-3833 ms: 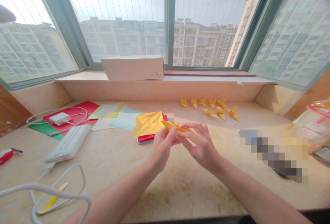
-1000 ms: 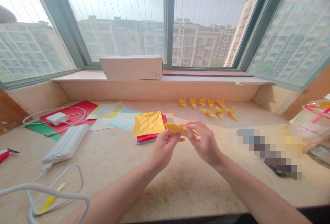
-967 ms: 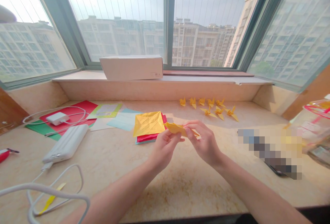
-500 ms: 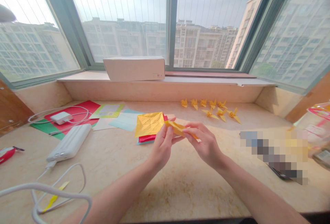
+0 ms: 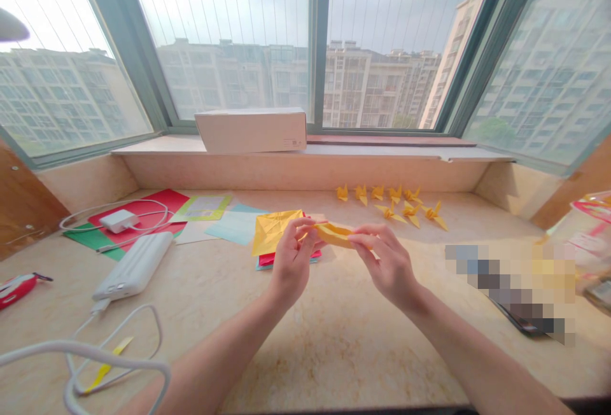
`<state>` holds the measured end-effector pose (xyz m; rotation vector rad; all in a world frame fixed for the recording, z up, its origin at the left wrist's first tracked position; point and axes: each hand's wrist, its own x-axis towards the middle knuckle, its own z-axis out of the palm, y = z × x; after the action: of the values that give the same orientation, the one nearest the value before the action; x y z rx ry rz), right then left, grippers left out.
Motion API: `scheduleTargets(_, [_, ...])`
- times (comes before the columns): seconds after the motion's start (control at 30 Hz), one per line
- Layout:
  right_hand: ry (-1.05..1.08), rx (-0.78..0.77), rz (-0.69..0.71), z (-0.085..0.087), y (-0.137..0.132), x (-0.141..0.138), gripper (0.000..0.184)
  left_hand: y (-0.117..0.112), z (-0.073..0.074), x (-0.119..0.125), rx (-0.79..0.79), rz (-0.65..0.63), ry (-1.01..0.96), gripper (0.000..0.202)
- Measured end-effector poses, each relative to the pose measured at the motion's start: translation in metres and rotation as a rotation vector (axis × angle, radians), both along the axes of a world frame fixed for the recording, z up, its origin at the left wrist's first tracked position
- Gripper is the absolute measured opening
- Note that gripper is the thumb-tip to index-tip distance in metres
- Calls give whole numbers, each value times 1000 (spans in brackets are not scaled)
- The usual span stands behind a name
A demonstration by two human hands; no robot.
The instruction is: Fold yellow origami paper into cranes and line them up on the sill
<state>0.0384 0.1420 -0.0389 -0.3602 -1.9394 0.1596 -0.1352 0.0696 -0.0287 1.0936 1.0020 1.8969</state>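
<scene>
On my feed, a narrow piece of folded yellow paper point(image 5: 334, 235) is held up above the table point(image 5: 334, 358). The left hand point(image 5: 292, 259) pinches one end between thumb and fingers, and the right hand point(image 5: 386, 261) grips the other. Just left of the folded paper sits a creased yellow sheet point(image 5: 273, 232) on a stack of coloured paper point(image 5: 281, 261). To its right, yellow paper cranes point(image 5: 391, 206) stand in loose rows.

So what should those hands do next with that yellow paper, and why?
Probably crease the yellow folded paper firmer: the left hand and right hand pinch its two ends, and it looks less finished than the paper cranes nearby.
</scene>
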Motion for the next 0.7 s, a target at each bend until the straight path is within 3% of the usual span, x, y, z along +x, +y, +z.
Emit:
scheduleTargets(0.27, [42,39,-31,1,4,1,21,-1,1,-2,42,-69,36,21])
scheduleTargets(0.7, [46,-46,-9,-5,1,-3,15,0,1,-2,17,-24,65,32])
